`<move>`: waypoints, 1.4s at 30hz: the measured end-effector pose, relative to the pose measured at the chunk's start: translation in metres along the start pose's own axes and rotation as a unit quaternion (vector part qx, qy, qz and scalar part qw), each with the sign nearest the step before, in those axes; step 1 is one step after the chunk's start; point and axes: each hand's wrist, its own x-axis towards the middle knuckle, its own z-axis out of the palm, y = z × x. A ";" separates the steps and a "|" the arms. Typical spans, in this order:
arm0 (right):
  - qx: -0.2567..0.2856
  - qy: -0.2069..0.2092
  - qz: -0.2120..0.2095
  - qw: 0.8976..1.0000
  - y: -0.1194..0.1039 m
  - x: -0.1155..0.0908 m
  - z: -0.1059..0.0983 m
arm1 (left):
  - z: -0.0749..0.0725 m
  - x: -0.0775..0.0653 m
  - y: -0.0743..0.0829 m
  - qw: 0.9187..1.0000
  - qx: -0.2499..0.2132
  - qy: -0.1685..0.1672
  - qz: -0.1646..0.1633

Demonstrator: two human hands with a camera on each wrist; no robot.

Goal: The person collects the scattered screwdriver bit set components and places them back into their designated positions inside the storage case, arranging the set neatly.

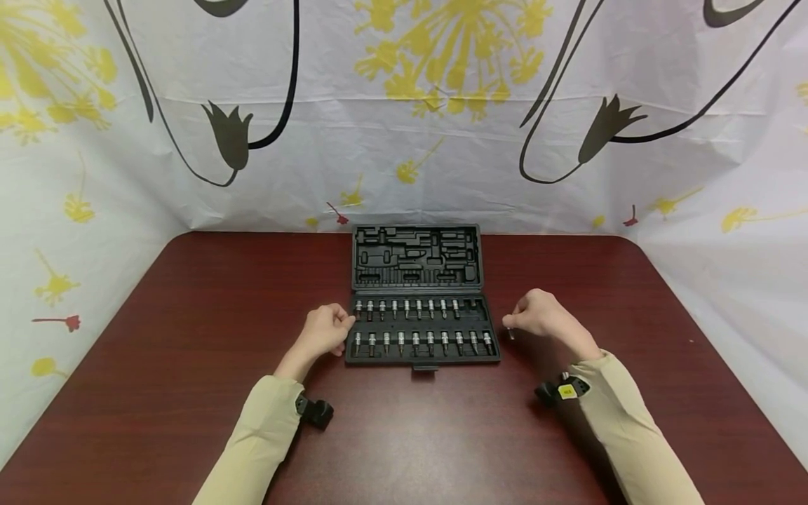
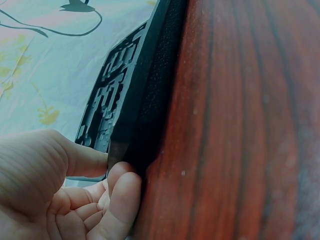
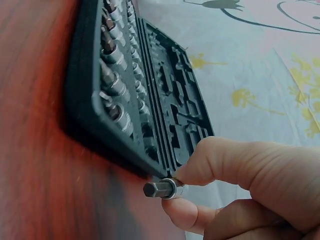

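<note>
An open black plastic case (image 1: pixel 391 288) lies on the table with two rows of bit sockets (image 1: pixel 401 341) in its lower half. My left hand (image 1: pixel 323 330) pinches the case's left edge; in the left wrist view the thumb (image 2: pixel 85 159) lies at the rim and the curled fingers touch the outer wall. Just right of the case, my right hand (image 1: pixel 541 313) pinches a hex bit socket (image 3: pixel 162 189) by its round silver end, the hex tip pointing out. At the right end of the back row, slots (image 1: pixel 473 306) show no socket.
The case's raised lid (image 1: pixel 416 258), moulded with recesses, stands at the back. A latch (image 1: pixel 424 368) sticks out at the front edge. Underneath is a dark red wooden table (image 1: pixel 416 435); a white patterned cloth (image 1: pixel 416 161) hangs behind and at both sides.
</note>
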 end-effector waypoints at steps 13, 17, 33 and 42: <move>0.031 -0.015 0.008 0.999 -0.020 0.023 0.001 | 0.000 -0.002 0.000 1.000 -0.001 0.000 -0.003; 0.042 -0.017 0.010 0.999 -0.024 0.031 0.005 | 0.000 -0.002 0.000 1.000 -0.001 0.000 -0.005; 0.048 -0.009 0.027 0.998 -0.039 0.057 0.019 | 0.002 -0.001 -0.001 1.000 0.004 0.004 0.000; -0.022 0.019 0.031 0.999 -0.054 0.058 0.020 | 0.001 -0.001 0.000 1.000 0.001 0.003 -0.001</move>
